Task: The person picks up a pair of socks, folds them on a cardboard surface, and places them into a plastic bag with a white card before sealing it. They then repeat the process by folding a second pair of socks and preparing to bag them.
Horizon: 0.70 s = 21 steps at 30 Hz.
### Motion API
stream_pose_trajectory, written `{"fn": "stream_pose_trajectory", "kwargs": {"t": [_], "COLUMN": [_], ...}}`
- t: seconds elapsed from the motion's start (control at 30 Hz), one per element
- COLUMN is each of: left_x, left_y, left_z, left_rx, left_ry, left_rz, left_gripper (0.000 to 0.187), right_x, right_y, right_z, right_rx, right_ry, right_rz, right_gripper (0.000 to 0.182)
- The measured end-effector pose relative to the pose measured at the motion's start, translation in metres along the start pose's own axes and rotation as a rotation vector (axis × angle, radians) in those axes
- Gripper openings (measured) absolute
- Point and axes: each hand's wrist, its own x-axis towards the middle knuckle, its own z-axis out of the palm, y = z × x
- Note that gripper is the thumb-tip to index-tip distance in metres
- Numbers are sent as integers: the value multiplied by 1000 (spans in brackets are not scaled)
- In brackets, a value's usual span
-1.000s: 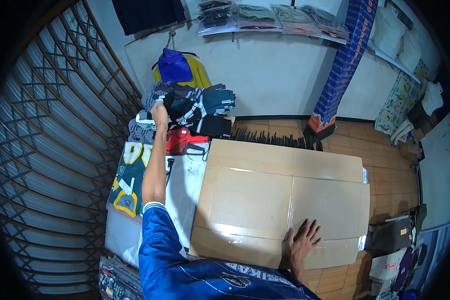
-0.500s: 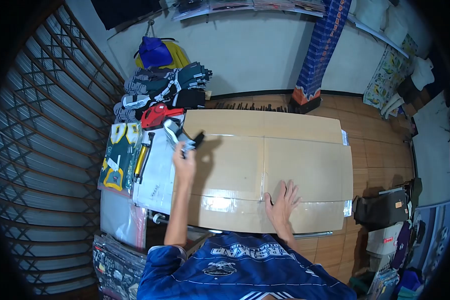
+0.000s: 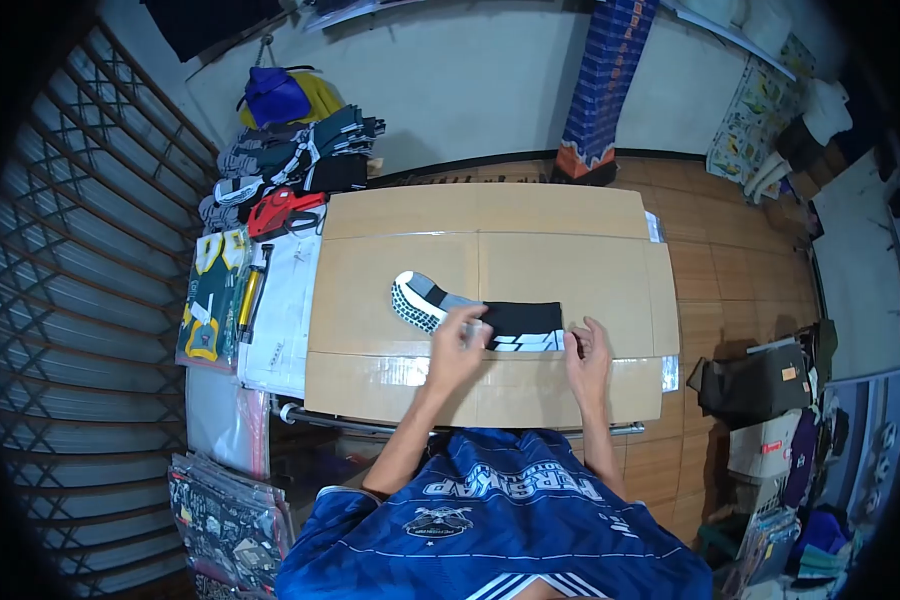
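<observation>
A grip sock (image 3: pixel 515 317) in black, grey and white lies flat across the cardboard (image 3: pixel 390 375), its dotted sole and toe to the left and its black cuff to the right. My left hand (image 3: pixel 454 350) is over the middle of the sock, fingers bent and apart, slightly blurred at the tips. Beside the cuff end is my right hand (image 3: pixel 589 358), its thumb at the sock's edge and its fingers spread from the thumb. Neither hand visibly grips the fabric.
Left of the cardboard are a red tape dispenser (image 3: pixel 282 212), a yellow-and-black hand pump (image 3: pixel 253 298) and a bagged green jersey (image 3: pixel 210 300). A pile of folded socks (image 3: pixel 320 150) stands behind them. A dark bag (image 3: pixel 755 387) sits at the right.
The sock bundle my left hand held at the left now lies stretched out on the cardboard. My left hand moved right, my right hand moved up to the cuff. The view shifted slightly.
</observation>
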Motion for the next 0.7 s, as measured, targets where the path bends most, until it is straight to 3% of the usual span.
{"fn": "stream_pose_trajectory", "kwargs": {"t": [0.07,0.2,0.3,0.43,0.7], "left_x": [7,22,25,18,-1], "left_y": [-9,-54,-81,-87,-41], "left_z": [-23,-69,-83,-77,-51], "left_rx": [132,529,419,378,377], "left_ry": [244,543,405,293,380], "left_rz": [-12,100,-88,-234,-128], "left_gripper": [24,48,60,55,48], "right_x": [5,14,23,43,74], "right_y": [-3,-18,-24,-10,-6], "right_z": [-1,8,17,24,18], "right_rx": [-81,-289,-425,-461,-423], "right_ry": [-21,-29,-39,-84,-81], "right_rz": [-6,-84,-224,-197,-325], "right_gripper": [57,56,55,55,46]}}
